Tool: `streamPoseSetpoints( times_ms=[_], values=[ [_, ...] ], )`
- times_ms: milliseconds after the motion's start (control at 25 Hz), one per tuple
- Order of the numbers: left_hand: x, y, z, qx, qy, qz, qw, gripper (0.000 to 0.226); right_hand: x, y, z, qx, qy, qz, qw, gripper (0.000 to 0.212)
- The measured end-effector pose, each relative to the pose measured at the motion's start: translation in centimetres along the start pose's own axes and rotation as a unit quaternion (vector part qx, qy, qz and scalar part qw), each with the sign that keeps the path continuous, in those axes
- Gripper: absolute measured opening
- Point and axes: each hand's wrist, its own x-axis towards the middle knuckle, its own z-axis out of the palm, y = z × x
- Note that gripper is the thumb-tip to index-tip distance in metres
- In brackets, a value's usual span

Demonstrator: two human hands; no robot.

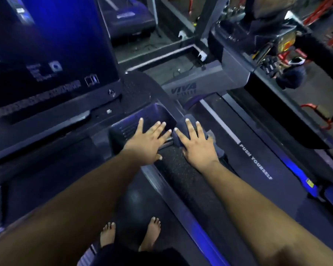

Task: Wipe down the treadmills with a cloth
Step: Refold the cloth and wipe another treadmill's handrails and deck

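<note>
While the right hand (197,145) flattens a dark, soft cloth (181,140), textured treadmill (181,169) plastic shows.

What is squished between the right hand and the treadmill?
A dark cloth. In the head view, the right hand lies flat on it, pressing it onto the treadmill's speckled handrail.

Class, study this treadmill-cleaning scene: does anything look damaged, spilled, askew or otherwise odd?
Nothing looks damaged or spilled. One oddity: the person's bare feet stand on the gym floor while the right hand presses the dark cloth on the treadmill.
</note>
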Motion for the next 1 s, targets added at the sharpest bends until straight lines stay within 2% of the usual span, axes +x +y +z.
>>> streamPoseSetpoints(
  times_ms=[120,280,440,520,640,760,840,920,1000],
  values=[
    [-0.2,0.2,0.3,0.005,0.017,0.006,1.000,0.094,-2.8,1.2,0.9,-0.042,-0.002,-0.064,0.997,0.070],
    [-0.1,-0.1,0.6,-0.006,0.012,0.009,1.000,0.097,-6.0,3.3,1.7,-0.171,-0.052,-0.198,0.964,0.058],
    [0.3,-0.2,0.3,-0.029,-0.005,0.010,1.000,0.100,-2.9,0.8,0.5,-0.269,-0.085,-0.199,0.938,0.057],
    [0.1,-0.4,0.7,-0.037,0.001,0.012,0.999,0.101,-5.3,1.1,1.8,-0.307,-0.111,-0.206,0.922,0.056],
    [-0.4,-0.1,0.2,-0.025,0.004,0.031,0.999,0.102,-10.7,4.1,2.3,-0.310,-0.148,-0.279,0.897,0.052],
    [-0.5,-0.2,0.2,-0.018,0.011,0.021,1.000,0.104,-7.1,4.0,1.3,-0.281,-0.082,-0.294,0.910,0.051],
    [-0.6,-0.1,0.2,-0.012,0.011,0.024,1.000,0.104,-4.3,2.6,1.1,-0.272,-0.049,-0.235,0.932,0.056],
    [-0.7,0.0,0.5,0.013,0.033,0.032,0.999,0.103,-5.6,2.2,2.3,-0.251,-0.032,-0.181,0.950,0.052],
    [-1.1,-0.1,0.5,0.036,0.050,0.054,0.997,0.101,-10.9,3.9,4.0,-0.241,-0.061,-0.191,0.950,0.047]
  ],
)
